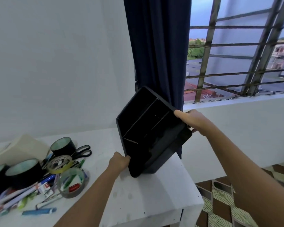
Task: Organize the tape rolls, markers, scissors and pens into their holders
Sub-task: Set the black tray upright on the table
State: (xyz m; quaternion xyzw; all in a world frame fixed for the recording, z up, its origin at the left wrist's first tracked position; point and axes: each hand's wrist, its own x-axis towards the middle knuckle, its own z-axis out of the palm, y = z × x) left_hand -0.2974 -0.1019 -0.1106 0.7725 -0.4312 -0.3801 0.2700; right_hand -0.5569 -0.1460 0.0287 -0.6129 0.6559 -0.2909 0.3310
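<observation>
On the white table (154, 194), near its left edge, lies a heap of markers and pens (28, 195), grey, yellow and black tape rolls (71, 182) and black-handled scissors (83, 151). Toward the table's far right corner, the left hand (120, 161) grips the near rim of a black plastic divided organizer (147, 131), tilted with its open compartments facing the camera. The right hand (192, 120) clasps its far right rim.

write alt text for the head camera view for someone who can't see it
A person's left hand and right hand grip a black divided organizer, tilted so its empty compartments face the camera, above a white table. To the left lies a pile of tape rolls, markers and scissors.
</observation>
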